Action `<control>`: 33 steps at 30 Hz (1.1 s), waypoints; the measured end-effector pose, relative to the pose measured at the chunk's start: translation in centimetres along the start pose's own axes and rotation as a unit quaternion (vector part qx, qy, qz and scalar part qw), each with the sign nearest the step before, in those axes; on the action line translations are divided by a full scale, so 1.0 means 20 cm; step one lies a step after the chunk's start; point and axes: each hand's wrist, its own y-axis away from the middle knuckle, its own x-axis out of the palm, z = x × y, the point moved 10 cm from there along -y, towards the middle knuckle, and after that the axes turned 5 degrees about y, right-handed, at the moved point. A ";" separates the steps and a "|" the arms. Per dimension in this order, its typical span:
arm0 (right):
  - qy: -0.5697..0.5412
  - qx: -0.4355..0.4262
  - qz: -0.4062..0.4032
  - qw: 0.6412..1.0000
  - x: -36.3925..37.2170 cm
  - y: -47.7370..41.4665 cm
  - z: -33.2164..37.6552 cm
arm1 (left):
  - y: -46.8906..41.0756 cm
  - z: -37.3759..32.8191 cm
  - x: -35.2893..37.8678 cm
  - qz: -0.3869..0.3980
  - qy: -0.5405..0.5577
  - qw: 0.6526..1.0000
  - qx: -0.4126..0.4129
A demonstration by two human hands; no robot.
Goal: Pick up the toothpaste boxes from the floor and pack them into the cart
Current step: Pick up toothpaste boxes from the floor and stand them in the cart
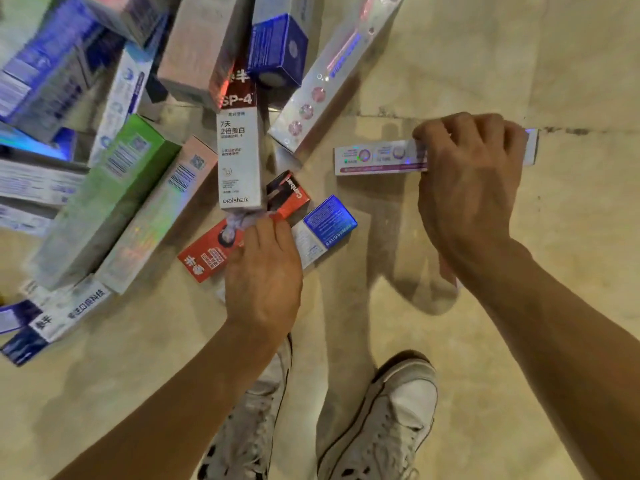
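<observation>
Many toothpaste boxes lie scattered on the beige floor (485, 64). My right hand (471, 178) is closed around a long white and purple box (374, 159) at the right, away from the pile. My left hand (263, 271) grips the near end of a white and dark red oralshark box (239, 150) that points away from me. Under that hand lie a red box (207, 258), a small red and black box (289, 195) and a blue and white box (325, 226). No cart is in view.
A green box (104, 199) and a pale holographic box (159, 216) lie left of my left hand. More blue and white boxes crowd the upper left. A long toothbrush pack (332, 74) lies diagonally at top centre. My white shoes (384, 420) stand below.
</observation>
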 end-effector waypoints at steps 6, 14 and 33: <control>-0.053 0.014 0.021 0.998 -0.11 0.05 -0.11 | 0.03 -0.04 -0.12 0.038 0.052 0.998 0.019; -0.151 0.057 0.025 0.987 -1.00 0.22 -0.35 | 0.28 -0.07 -1.10 -0.010 0.103 0.995 0.006; -0.239 0.183 -0.028 0.953 -4.16 0.74 -0.89 | 1.85 -0.31 -4.11 -0.124 0.128 0.981 0.075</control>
